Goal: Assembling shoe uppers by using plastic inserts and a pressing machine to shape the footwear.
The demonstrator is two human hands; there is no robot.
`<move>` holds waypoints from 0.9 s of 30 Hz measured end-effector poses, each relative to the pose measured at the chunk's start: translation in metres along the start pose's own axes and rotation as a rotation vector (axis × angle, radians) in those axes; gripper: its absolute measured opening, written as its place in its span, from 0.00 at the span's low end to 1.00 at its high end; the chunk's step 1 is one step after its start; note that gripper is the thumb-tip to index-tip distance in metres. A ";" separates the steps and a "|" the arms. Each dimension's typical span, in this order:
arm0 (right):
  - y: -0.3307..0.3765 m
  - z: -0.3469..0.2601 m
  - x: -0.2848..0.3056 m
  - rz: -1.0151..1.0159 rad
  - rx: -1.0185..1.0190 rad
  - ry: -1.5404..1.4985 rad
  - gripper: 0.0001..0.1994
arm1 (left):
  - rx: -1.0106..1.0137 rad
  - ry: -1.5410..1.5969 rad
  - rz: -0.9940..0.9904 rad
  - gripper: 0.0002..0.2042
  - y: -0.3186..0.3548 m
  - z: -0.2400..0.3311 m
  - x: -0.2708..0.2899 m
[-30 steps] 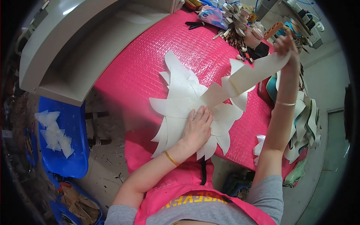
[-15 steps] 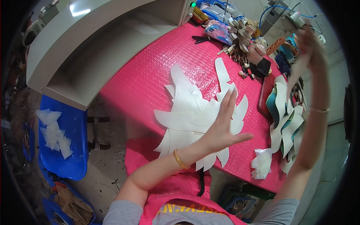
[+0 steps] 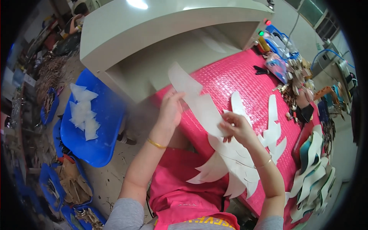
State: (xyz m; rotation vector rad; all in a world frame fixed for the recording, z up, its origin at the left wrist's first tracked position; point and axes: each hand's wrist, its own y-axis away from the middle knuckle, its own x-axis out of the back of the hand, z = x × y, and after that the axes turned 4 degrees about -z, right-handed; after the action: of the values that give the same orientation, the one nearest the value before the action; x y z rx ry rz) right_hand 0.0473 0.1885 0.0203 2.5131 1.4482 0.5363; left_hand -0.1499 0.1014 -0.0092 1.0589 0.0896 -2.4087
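Note:
A white, flat cut-out sheet piece with a rounded top and a notched edge is stretched between my two hands. My left hand is closed on its left edge. Thumb and fingers of my right hand pinch its lower right end. Below and to the right, an overlapping pile of similar white pieces, with pointed and curved tips, lies on the pink-covered table. The held piece is above the table and partly overlaps the pile in view.
A pale machine housing with an open slot stands at the back. At left, a blue plastic chair bears translucent white pieces. Stacked wavy white-and-teal strips lie at right, and tools and bundles crowd the far right corner.
My right hand has come down from the upper right, and my left, formerly open over the pile, has moved left. Both now grip the white piece. The view has turned left.

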 end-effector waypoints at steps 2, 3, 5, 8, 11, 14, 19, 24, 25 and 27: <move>-0.041 -0.028 -0.025 0.028 0.086 -0.042 0.14 | -0.236 -0.046 0.083 0.14 -0.027 0.021 0.039; -0.066 -0.035 -0.038 0.057 0.144 -0.078 0.14 | -0.241 0.014 0.120 0.18 -0.032 0.035 0.046; -0.122 -0.049 -0.065 -0.019 0.224 -0.136 0.16 | -0.354 -0.048 0.260 0.19 -0.028 0.048 0.057; -0.194 -0.051 -0.103 -0.041 0.215 -0.241 0.18 | -0.432 -0.274 0.258 0.23 0.014 0.042 0.040; -0.220 -0.059 -0.141 -0.118 0.127 -0.135 0.17 | -0.275 -0.421 0.300 0.20 0.068 0.019 0.066; -0.217 -0.061 -0.166 -0.009 0.241 0.275 0.16 | -0.173 -0.462 0.316 0.16 0.111 0.012 0.087; -0.219 -0.036 -0.162 0.292 0.441 0.934 0.14 | -0.079 -0.461 0.225 0.11 0.107 0.001 0.070; -0.139 -0.059 -0.104 0.276 0.467 0.592 0.14 | -0.198 -0.645 0.131 0.09 0.111 0.012 0.043; -0.118 -0.045 -0.071 0.309 0.498 0.584 0.13 | -0.232 -0.686 0.093 0.09 0.112 0.009 0.039; -0.061 -0.029 0.005 0.304 0.380 0.424 0.12 | -0.192 -0.723 0.016 0.09 0.112 0.004 0.026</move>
State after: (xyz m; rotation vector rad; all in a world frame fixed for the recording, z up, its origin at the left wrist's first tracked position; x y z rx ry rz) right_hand -0.0105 0.2228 0.0269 3.0935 1.4086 0.9786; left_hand -0.1151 -0.0081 -0.0092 0.0708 0.0578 -2.5531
